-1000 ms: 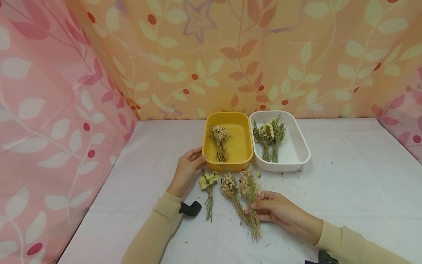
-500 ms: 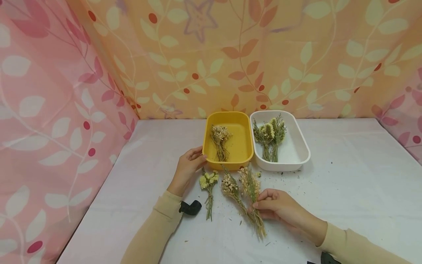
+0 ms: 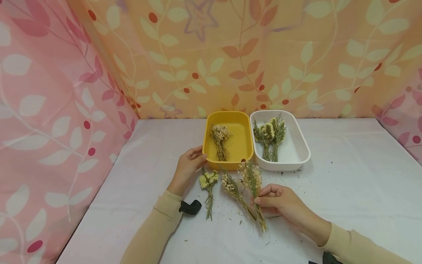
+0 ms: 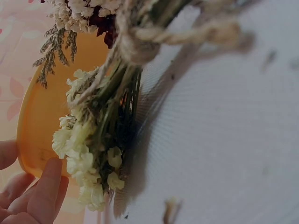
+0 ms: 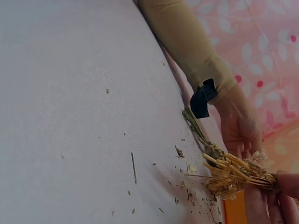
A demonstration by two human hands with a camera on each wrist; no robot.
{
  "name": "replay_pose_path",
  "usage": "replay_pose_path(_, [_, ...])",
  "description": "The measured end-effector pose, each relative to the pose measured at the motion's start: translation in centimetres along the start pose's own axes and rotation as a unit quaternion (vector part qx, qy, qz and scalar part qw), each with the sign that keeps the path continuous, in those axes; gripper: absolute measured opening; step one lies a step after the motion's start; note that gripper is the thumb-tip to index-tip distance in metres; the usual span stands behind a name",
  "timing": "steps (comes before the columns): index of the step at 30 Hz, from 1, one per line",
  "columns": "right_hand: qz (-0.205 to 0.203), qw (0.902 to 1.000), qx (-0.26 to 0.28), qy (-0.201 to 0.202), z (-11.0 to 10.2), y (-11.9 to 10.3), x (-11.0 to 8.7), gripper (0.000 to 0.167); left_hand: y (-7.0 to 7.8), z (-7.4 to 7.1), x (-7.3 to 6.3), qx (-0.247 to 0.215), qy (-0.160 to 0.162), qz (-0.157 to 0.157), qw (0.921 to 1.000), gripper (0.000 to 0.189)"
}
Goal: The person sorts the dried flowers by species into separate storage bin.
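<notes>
My right hand [image 3: 287, 205] pinches a bundle of dried flowers [image 3: 252, 178] by its stems between thumb and fingers, with the pale beige heads toward the trays. Just left of it, another dried bundle with cream buds [image 3: 230, 184] slants so that its stems run behind the held one. At the front left corner of the yellow tray [image 3: 242, 157], my left hand [image 3: 186, 170] grips the rim. A small yellow-flowered bundle [image 3: 208, 183] lies in front of that tray, tied with twine, as the left wrist view shows. In the right wrist view the held stems [image 5: 243, 170] splay outward.
One brown dried bundle [image 3: 220, 141] lies inside the yellow tray. Beside it stands a white tray [image 3: 300, 146] holding yellow and green bundles [image 3: 270, 135]. Plant crumbs litter the white tablecloth [image 3: 356, 190]. Patterned cloth [image 3: 290, 55] hangs behind.
My right hand has moved slightly right and toward the trays with the held bundle. The stems of the cream-budded bundle have shifted right. My left hand stays on the yellow tray.
</notes>
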State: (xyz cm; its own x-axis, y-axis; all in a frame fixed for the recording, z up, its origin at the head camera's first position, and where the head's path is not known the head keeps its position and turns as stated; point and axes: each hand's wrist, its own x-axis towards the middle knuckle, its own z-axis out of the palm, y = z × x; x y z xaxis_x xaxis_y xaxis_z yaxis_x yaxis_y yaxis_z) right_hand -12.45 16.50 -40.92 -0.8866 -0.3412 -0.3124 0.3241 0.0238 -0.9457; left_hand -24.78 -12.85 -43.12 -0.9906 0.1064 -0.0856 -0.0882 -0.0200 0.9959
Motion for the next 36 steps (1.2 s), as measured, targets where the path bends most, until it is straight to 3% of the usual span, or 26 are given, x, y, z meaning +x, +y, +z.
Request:
replay_pose_path(6, [-0.005,0.9998,-0.011,0.013,-0.2,-0.4,-0.2,0.008,-0.1,0.0,0.0,0.0,0.0,0.004,1.0,0.05])
replay_pose_path(17, [-0.027,0.9995,0.013,0.01,-0.8,-1.2,-0.4,0.004,-0.1,0.1,0.1,-0.006,0.006,0.003,1.0,0.049])
replay_pose_path(28, [-0.045,0.999,0.003,0.003,-1.1,-2.0,-0.6,0.004,0.0,0.1,0.2,-0.007,0.013,-0.006,0.9999,0.049])
replay_pose_path(36, [-0.04,0.9991,0.0,0.014,-1.2,-2.5,0.0,0.003,0.0,0.2,0.2,-0.005,0.015,-0.012,0.9998,0.048])
